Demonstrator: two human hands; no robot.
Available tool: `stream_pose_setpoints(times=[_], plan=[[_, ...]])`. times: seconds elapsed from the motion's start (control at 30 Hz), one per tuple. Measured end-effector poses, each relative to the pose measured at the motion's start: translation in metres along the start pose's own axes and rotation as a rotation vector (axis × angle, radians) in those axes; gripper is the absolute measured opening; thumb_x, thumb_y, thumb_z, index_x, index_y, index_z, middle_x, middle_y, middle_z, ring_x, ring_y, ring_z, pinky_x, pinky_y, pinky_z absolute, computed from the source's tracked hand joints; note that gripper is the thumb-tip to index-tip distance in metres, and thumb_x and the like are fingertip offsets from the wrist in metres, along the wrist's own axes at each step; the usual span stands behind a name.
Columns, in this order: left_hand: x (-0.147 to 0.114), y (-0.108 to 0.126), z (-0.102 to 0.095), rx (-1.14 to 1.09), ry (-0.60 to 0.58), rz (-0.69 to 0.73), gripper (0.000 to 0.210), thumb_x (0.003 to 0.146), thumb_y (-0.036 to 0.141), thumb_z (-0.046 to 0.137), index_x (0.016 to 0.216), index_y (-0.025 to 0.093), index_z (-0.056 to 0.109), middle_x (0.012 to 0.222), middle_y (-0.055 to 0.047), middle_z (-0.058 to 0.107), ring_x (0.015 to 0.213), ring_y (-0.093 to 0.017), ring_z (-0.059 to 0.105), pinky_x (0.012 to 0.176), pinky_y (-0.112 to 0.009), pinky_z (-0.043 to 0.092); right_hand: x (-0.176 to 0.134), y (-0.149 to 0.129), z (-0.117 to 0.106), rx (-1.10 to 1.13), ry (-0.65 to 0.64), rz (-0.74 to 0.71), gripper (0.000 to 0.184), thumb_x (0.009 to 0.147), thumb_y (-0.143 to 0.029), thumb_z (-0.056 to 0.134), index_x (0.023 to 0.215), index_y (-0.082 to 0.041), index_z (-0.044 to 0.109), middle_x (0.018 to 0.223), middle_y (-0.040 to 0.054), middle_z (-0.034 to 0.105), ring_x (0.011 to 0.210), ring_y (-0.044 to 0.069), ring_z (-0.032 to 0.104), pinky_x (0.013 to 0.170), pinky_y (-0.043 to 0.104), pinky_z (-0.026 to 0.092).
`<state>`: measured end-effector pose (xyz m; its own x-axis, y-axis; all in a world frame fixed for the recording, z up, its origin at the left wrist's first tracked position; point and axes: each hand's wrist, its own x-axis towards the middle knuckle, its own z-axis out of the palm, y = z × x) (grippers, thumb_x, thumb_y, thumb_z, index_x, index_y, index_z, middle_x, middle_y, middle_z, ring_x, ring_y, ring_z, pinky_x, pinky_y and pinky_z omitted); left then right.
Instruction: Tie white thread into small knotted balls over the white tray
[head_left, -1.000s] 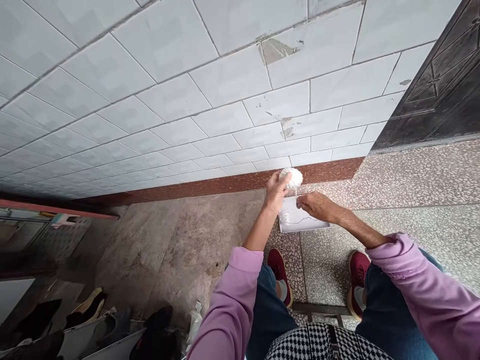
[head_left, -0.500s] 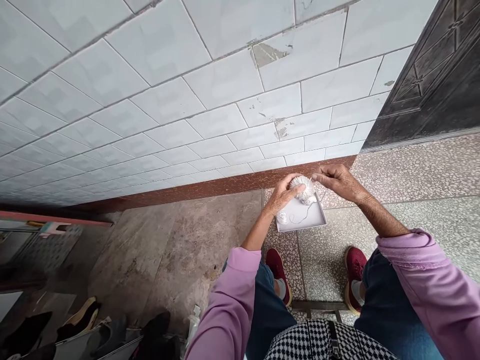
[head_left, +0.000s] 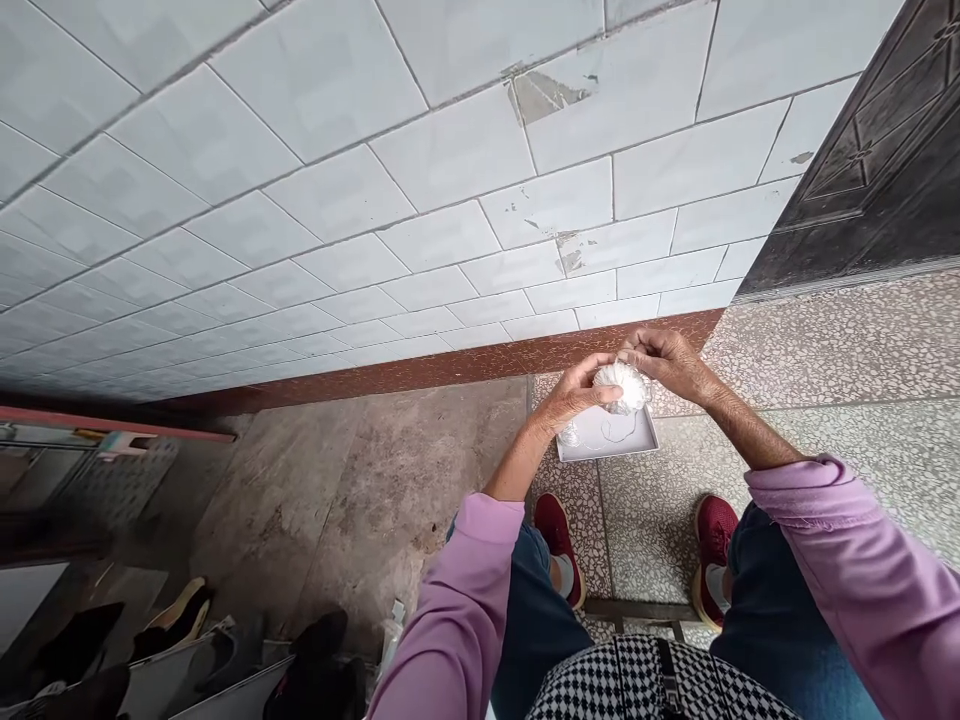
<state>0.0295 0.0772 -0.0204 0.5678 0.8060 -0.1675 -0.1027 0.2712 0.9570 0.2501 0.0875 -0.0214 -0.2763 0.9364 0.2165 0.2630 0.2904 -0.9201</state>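
My left hand point(head_left: 576, 392) is closed around a rounded, ribbed white ball of yarn point(head_left: 621, 384), with the thumb lying across its front. At the ball's upper right edge, the thumb and fingers of my right hand point(head_left: 666, 362) are pinched together on a thin white thread, only a trace of which shows. Below both hands, a shallow white box point(head_left: 646, 446) rests on the floor, partly covered by the ball and left hand. In its left end lies a small bundle of white thread point(head_left: 570, 434), and a loose strand point(head_left: 619, 432) curls across the bottom.
A white tiled wall point(head_left: 435, 250) with a brown base strip rises behind the box. My red shoes point(head_left: 556, 535) stand on the speckled floor point(head_left: 652, 510), either side of a checked cloth on my lap. Several shoes point(head_left: 176, 615) sit at lower left; a dark door point(head_left: 870, 180) is at upper right.
My right hand has come in against the yarn ball, from slightly apart at its upper right. The ball has turned a little and shifted right and down. The view has shifted slightly.
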Motion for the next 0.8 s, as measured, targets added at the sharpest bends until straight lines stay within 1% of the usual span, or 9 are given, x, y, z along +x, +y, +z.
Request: stream_pose_setpoints(times=[0.13, 0.27, 0.33, 0.43, 0.5, 0.6, 0.7, 0.73, 0.8], plan=[[0.001, 0.005, 0.003, -0.195, 0.093, 0.032, 0.065, 0.061, 0.034, 0.097, 0.118, 0.023, 0.069, 0.107, -0.004, 0.071, 0.094, -0.018, 0.067, 0.082, -0.03, 0.056, 0.005, 0.006, 0.005, 0.003, 0.016, 0.018, 0.04, 0.099, -0.054, 0.063, 0.08, -0.018, 0.063, 0.065, -0.0015, 0.051, 0.061, 0.013, 0.043, 0.06, 0.03, 0.032], [0.004, 0.007, 0.003, -0.268, 0.161, 0.034, 0.062, 0.06, 0.035, 0.095, 0.114, 0.02, 0.071, 0.111, -0.008, 0.074, 0.108, -0.024, 0.07, 0.095, -0.037, 0.056, 0.007, 0.005, 0.008, -0.016, 0.023, 0.027, 0.033, 0.1, -0.046, 0.056, 0.085, -0.018, 0.066, 0.065, -0.0004, 0.057, 0.061, 0.014, 0.049, 0.062, 0.029, 0.036], [0.006, 0.006, 0.001, -0.301, 0.19, 0.034, 0.061, 0.059, 0.038, 0.095, 0.112, 0.019, 0.07, 0.112, -0.009, 0.075, 0.113, -0.027, 0.07, 0.099, -0.041, 0.056, 0.007, 0.004, 0.01, -0.091, 0.023, 0.018, 0.03, 0.099, -0.039, 0.056, 0.078, -0.019, 0.063, 0.064, 0.0, 0.058, 0.062, 0.015, 0.05, 0.064, 0.029, 0.036], [0.007, 0.005, -0.004, -0.352, 0.251, 0.078, 0.061, 0.059, 0.041, 0.094, 0.11, 0.021, 0.067, 0.117, -0.008, 0.075, 0.118, -0.028, 0.069, 0.102, -0.044, 0.056, 0.005, 0.003, 0.017, -0.216, -0.04, 0.017, 0.031, 0.096, -0.031, 0.056, 0.066, -0.02, 0.054, 0.063, 0.0011, 0.058, 0.062, 0.015, 0.052, 0.066, 0.03, 0.036], [0.008, 0.004, -0.009, -0.354, 0.318, 0.121, 0.059, 0.061, 0.042, 0.094, 0.108, 0.022, 0.064, 0.116, -0.006, 0.074, 0.116, -0.025, 0.069, 0.101, -0.042, 0.056, 0.002, -0.001, 0.025, -0.23, -0.122, 0.029, 0.032, 0.096, -0.028, 0.056, 0.065, -0.021, 0.052, 0.063, 0.0018, 0.06, 0.061, 0.015, 0.052, 0.066, 0.03, 0.036], [0.01, 0.001, -0.016, -0.289, 0.451, 0.172, 0.064, 0.06, 0.043, 0.095, 0.11, 0.023, 0.06, 0.111, -0.003, 0.073, 0.108, -0.021, 0.07, 0.093, -0.035, 0.055, -0.006, -0.011, 0.035, -0.137, -0.269, 0.034, 0.031, 0.099, -0.029, 0.056, 0.07, -0.02, 0.057, 0.062, 0.0016, 0.062, 0.058, 0.015, 0.053, 0.063, 0.029, 0.037], [0.013, -0.006, -0.022, -0.13, 0.563, 0.225, 0.072, 0.055, 0.042, 0.098, 0.112, 0.023, 0.059, 0.111, -0.003, 0.072, 0.101, -0.019, 0.068, 0.089, -0.032, 0.054, -0.013, -0.022, 0.038, 0.013, -0.372, 0.001, 0.032, 0.103, -0.039, 0.056, 0.082, -0.017, 0.068, 0.063, 0.0006, 0.061, 0.056, 0.014, 0.053, 0.061, 0.028, 0.038], [0.014, -0.008, -0.024, -0.06, 0.576, 0.245, 0.075, 0.053, 0.041, 0.1, 0.112, 0.022, 0.059, 0.112, -0.004, 0.071, 0.101, -0.02, 0.068, 0.088, -0.031, 0.053, -0.014, -0.025, 0.036, 0.063, -0.378, -0.006, 0.035, 0.103, -0.044, 0.057, 0.085, -0.017, 0.07, 0.063, 0.0003, 0.061, 0.056, 0.013, 0.052, 0.059, 0.027, 0.038], [0.015, -0.013, -0.027, 0.077, 0.548, 0.272, 0.077, 0.051, 0.04, 0.101, 0.113, 0.021, 0.061, 0.114, -0.005, 0.071, 0.101, -0.02, 0.067, 0.089, -0.031, 0.053, -0.014, -0.028, 0.029, 0.143, -0.349, -0.002, 0.042, 0.102, -0.054, 0.062, 0.087, -0.016, 0.071, 0.063, -0.0005, 0.059, 0.054, 0.012, 0.049, 0.055, 0.026, 0.036]])
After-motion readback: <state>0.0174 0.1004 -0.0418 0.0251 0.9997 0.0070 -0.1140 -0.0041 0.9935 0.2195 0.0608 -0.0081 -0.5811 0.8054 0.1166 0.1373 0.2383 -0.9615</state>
